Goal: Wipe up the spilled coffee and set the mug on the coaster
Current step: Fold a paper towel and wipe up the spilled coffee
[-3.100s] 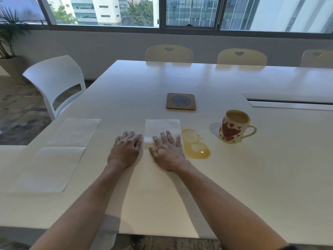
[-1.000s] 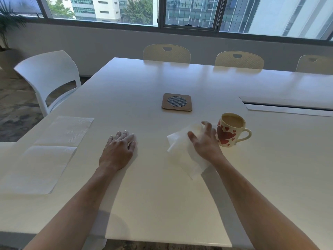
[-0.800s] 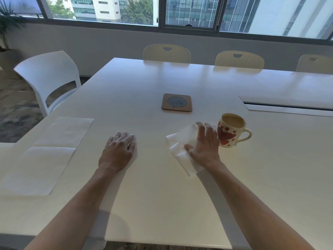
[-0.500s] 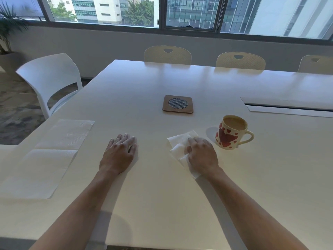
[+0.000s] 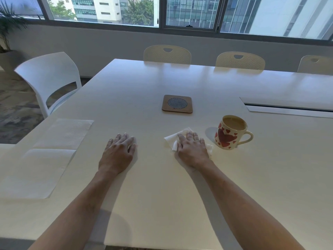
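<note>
Head view looks down on a long white counter [image 5: 162, 177] with both bare forearms reaching forward on it. Right hand [image 5: 192, 150] lies palm down on a crumpled white napkin [image 5: 171, 139], with the fingers a little bent and pressing the paper onto the surface; white corners of the napkin stick out on the left of the hand and a small part shows on its right. Whether the fingers grip the paper or only press it, I cannot tell surely, but they look mostly flat. No coffee puddle is visible around the napkin. Left hand [image 5: 119, 152] rests flat on the counter, fingers straight and close together, holding nothing, well apart from the right hand.

Just to the right of the napkin stands the mug [image 5: 231, 135], upright, cream coloured with red hearts, its handle pointing right, and light brown coffee inside. It stands directly on the counter, near the right hand but not touching it. The coaster [image 5: 177, 104], a brown square with a round grey mesh centre, lies further away, behind the napkin and to the left of the mug, with nothing on it.

At the left edge of the counter lie two flat white paper towels [image 5: 54, 150]. A white chair [image 5: 48, 78] stands at the left side, and beige chairs [image 5: 167, 54] stand along the far side under the windows [image 5: 191, 11].
</note>
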`<state>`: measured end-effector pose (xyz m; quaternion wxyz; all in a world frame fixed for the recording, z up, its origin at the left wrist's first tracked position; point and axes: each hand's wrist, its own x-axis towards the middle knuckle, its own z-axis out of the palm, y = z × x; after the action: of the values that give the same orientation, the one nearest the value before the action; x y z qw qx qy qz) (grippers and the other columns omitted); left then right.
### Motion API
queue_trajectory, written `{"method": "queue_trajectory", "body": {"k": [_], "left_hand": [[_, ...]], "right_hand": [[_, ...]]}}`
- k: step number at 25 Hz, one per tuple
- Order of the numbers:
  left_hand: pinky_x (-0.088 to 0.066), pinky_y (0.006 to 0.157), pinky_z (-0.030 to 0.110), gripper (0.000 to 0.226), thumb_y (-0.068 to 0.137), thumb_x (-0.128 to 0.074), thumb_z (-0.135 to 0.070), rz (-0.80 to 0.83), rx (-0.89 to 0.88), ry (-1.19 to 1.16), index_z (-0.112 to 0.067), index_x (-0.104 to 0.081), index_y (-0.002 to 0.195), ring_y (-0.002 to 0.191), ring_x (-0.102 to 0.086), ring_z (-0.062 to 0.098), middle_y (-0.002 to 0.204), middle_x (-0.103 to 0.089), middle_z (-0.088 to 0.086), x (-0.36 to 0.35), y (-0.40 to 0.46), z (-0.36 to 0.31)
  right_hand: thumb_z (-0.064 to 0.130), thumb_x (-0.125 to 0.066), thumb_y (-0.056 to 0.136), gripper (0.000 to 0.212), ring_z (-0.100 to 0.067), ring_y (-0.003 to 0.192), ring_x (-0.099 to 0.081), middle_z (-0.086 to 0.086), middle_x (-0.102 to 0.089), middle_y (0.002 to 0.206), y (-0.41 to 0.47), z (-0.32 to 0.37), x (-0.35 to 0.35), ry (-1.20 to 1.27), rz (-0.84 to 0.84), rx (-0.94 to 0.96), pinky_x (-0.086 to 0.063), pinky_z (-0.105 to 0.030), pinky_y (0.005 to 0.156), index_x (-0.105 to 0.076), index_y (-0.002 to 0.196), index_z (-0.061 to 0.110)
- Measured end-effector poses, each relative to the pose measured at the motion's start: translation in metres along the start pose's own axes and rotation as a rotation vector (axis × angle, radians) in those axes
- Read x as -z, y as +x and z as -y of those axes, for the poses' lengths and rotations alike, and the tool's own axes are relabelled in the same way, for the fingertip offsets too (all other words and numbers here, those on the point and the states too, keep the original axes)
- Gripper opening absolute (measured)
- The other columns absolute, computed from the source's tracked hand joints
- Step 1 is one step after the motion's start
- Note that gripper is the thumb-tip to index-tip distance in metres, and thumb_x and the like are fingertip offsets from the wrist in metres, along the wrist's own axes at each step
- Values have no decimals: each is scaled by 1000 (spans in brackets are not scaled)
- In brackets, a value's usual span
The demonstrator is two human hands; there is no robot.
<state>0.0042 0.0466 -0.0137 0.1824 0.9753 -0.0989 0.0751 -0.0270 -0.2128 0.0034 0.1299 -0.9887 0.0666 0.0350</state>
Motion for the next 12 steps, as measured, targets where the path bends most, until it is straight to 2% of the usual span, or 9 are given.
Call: {"method": "queue_trajectory", "body": {"k": [4,6,12], "left_hand": [[-11,120,37,44,99,-39,-38,5,12,-1,-27,-48,141,147,-24,18,156,-34,1,-1,1,0],[-11,120,37,44,99,-38,-38,5,13,-1,-28,-47,141,147,-24,18,156,-34,1,-1,1,1],[-11,120,37,44,100,-39,-38,2,4,2,-27,-47,141,147,-25,18,156,-35,1,0,0,0]], "right_hand": [[58,-28,95,66,-32,151,-5,-15,-12,163,4,9,-4,-2,3,-5,-2,-50,121,-25,152,25],[59,-32,94,68,-32,151,-7,-15,-14,163,5,11,-3,8,7,5,-3,-49,120,-27,152,23],[23,-35,100,50,-26,150,-15,-13,-26,160,9,32,-3,93,25,132,-6,-44,121,-36,148,11]]}}
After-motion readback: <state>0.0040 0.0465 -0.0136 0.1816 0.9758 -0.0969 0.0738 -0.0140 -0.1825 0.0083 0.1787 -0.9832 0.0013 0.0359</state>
